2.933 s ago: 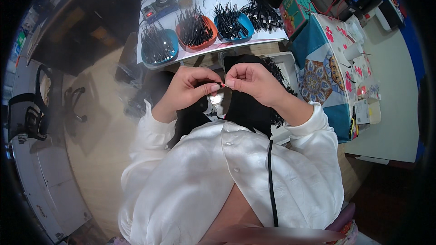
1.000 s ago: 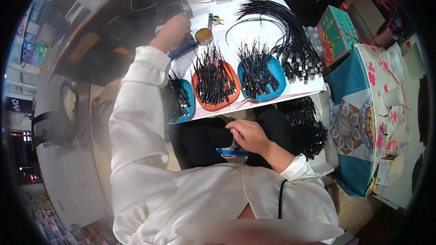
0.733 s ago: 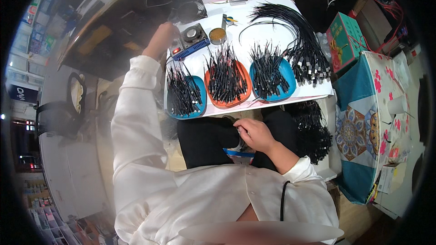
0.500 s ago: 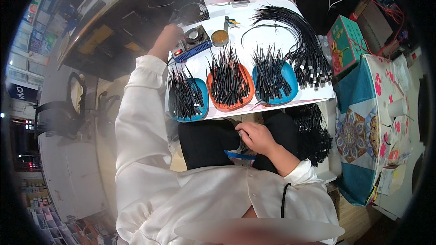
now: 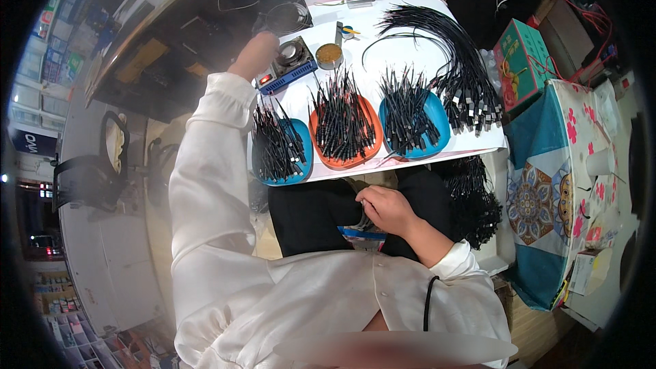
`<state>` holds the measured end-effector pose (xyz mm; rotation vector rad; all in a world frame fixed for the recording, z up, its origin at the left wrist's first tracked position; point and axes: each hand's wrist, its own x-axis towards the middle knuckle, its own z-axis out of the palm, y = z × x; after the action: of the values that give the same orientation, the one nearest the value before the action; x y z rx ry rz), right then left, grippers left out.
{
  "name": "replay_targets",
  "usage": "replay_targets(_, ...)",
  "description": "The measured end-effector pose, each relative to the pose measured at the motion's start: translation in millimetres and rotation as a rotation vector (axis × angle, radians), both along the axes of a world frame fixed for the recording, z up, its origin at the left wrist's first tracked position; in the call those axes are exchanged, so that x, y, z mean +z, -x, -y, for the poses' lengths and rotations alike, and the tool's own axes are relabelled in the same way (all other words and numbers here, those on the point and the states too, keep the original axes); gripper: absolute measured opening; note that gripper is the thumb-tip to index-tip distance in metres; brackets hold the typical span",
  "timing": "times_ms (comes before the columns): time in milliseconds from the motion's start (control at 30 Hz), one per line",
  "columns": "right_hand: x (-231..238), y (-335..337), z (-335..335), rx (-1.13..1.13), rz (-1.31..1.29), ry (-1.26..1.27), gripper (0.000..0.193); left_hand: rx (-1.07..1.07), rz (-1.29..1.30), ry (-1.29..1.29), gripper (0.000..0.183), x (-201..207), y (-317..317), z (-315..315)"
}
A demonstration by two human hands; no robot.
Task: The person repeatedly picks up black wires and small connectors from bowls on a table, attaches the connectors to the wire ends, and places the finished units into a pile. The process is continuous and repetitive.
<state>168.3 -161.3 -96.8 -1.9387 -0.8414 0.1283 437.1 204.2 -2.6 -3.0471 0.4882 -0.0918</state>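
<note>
My left hand (image 5: 257, 55) reaches to the far left of the white table, right beside a small blue-and-silver heating pot (image 5: 292, 61) with a lit red switch. Its fingers are blurred, and whether they grip anything cannot be seen. Low over my lap, my right hand (image 5: 388, 208) is closed with the fingers curled in; what they hold, if anything, is too small to name. Between my hands, a left blue tray (image 5: 305, 138), an orange tray (image 5: 374, 119) and a right blue tray (image 5: 437, 113) carry short black cables with bare wire ends.
A round tin of amber stuff (image 5: 329, 55) stands beside the pot. Long black cables (image 5: 454, 48) with metal plugs spread over the table's right side, and more black cables (image 5: 471, 205) hang below. A green carton (image 5: 521, 61) stands at right, near a flower-patterned cloth (image 5: 536, 198).
My left hand has shifted very slightly away from me beside the pot. My right hand stays closed over my lap, and the trays have not changed.
</note>
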Motion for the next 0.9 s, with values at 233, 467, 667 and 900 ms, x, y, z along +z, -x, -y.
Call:
replay_targets(233,-5,1,3,-0.012,0.005,0.028,0.009,0.067,0.008,-0.104,0.011,4,-4,15)
replay_targets(467,-5,5,8,-0.057,0.011,0.074,0.01,0.066,0.056,-0.17,0.014,13,5,32)
replay_targets(667,7,19,18,-0.082,-0.002,0.074,0.01,0.003,0.175,0.227,0.016,80,61,37)
replay_targets(900,75,32,1,-0.112,-0.035,-0.326,0.022,-0.051,-0.068,1.355,0.008,145,247,120)
